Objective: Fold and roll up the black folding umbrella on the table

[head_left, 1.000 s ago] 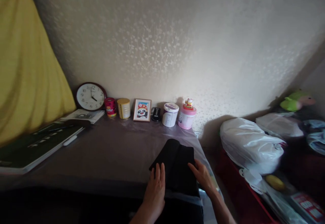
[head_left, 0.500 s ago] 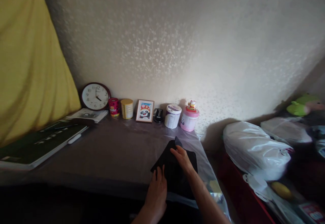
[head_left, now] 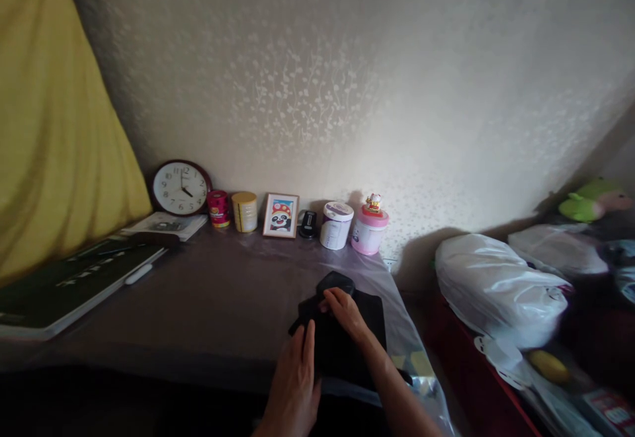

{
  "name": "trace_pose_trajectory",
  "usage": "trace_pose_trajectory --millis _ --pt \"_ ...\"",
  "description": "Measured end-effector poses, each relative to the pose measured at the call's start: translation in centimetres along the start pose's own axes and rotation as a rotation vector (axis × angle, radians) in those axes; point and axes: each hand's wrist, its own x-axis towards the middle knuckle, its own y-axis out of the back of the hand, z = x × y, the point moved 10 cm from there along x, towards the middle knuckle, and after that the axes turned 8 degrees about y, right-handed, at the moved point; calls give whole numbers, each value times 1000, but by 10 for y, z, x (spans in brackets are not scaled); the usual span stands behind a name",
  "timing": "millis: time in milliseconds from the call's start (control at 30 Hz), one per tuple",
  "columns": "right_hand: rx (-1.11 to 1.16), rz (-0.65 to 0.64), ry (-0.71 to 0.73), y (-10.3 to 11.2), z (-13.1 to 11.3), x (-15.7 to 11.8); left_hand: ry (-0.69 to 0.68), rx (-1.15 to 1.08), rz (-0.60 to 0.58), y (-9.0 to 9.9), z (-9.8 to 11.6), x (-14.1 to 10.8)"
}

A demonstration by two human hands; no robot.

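A black, soft-looking cloth (head_left: pixel 364 315) lies near the right front corner of the table; I cannot make out what kind of item it is. Its far part forms a raised, folded flap (head_left: pixel 336 281). My right hand (head_left: pixel 343 308) is closed, with thumb and fingers pinching the cloth just below that flap. At the cloth's left edge rests my left hand (head_left: pixel 297 371), fingers stretched out and lying against the fabric. The palms of both hands are hidden.
Along the wall stand a clock (head_left: pixel 180 188), a red can (head_left: pixel 218 209), a yellow-lidded can (head_left: pixel 245 212), a framed panda picture (head_left: pixel 280 215), a white tub (head_left: pixel 337 225) and a pink tub (head_left: pixel 368 233). Left lies a green book (head_left: pixel 74 278). White plastic bags (head_left: pixel 496 288) sit right of the table.
My right hand has moved slightly left and nearer to me, its fingers now pinched. The cloth's far part has changed shape into a wider folded flap. My left hand has shifted slightly left.
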Motion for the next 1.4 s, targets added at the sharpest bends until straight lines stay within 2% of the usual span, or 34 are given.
trace_pose_trajectory --millis 100,200,333,467,533,633,833,933,1067,1167,1233,1300,1400 --pt "-72 -25 55 -3 -11 -1 -82 80 56 11 14 0" --pt "-178 -29 111 -5 -24 -4 -204 122 -55 2 30 5" --pt "-322 -34 197 -12 -38 -13 -134 172 -178 -24 19 15" --pt "-399 -67 423 -23 -58 -31 -109 196 -147 -42 12 17" --pt "-392 -93 534 -27 -63 -39 -100 202 -113 -45 12 17" --pt "-399 -105 598 -24 -59 -39 -77 237 -77 -45 12 15" --pt "-516 -87 564 -12 -38 -4 -53 292 -51 -48 8 13" --pt "-596 -83 524 -7 -26 17 -47 310 -86 -53 6 12" --pt "-712 -73 344 4 -4 44 -27 321 -139 -51 7 13" --pt "-751 -56 203 15 10 57 8 326 -221 -50 7 15" --pt "-767 -14 142 26 14 58 30 321 -260 -48 8 15" --pt "-785 29 97 42 18 52 34 311 -240 -42 10 15" --pt "-814 95 71 74 27 28 24 314 -205 -35 12 14"
